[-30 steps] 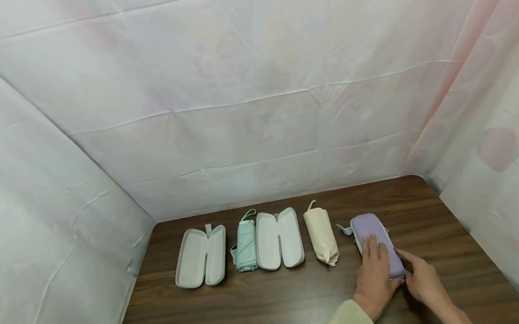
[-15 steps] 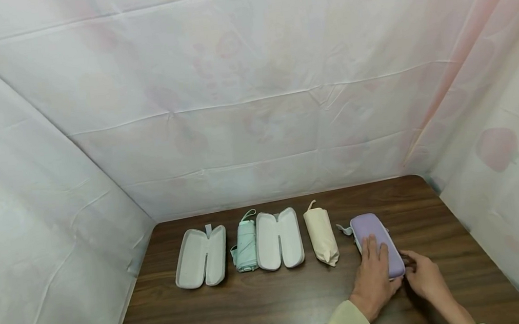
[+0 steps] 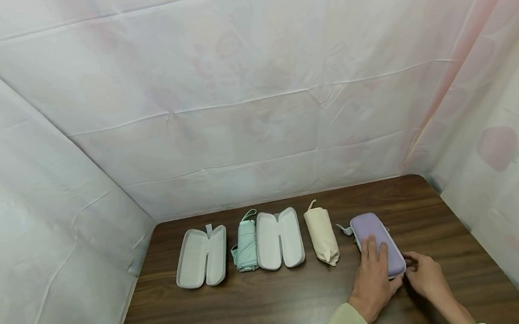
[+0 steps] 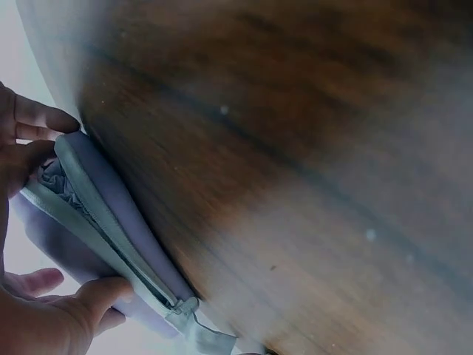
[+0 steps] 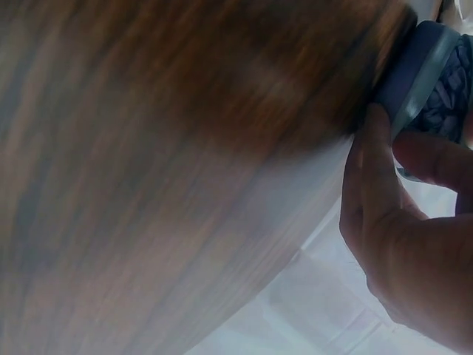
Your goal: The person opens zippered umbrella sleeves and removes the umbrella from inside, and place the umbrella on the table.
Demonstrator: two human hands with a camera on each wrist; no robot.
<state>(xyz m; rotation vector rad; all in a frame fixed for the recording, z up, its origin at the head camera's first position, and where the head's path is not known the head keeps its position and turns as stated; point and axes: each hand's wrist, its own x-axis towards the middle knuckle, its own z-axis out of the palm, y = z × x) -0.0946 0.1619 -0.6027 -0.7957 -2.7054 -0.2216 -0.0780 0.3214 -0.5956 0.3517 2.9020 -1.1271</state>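
Observation:
A purple zip case lies on the right part of the table. My left hand holds it, fingers laid across the top and thumb at the near end. My right hand is at the near right corner, its thumb and a finger at the rim; whether they hold a zip pull is hidden. In the left wrist view the zip is partly open, and dark folded fabric shows in the gap. The right wrist view also shows this crumpled fabric beside my right thumb.
To the left lie a rolled cream umbrella, an unzipped white-lined case, a mint folding umbrella and another unzipped case. Patterned white curtains enclose the wooden table.
My right fingers have drawn back from the case's right side to its near corner and curled in. The case's near end has shifted slightly right. My left hand stays on top.

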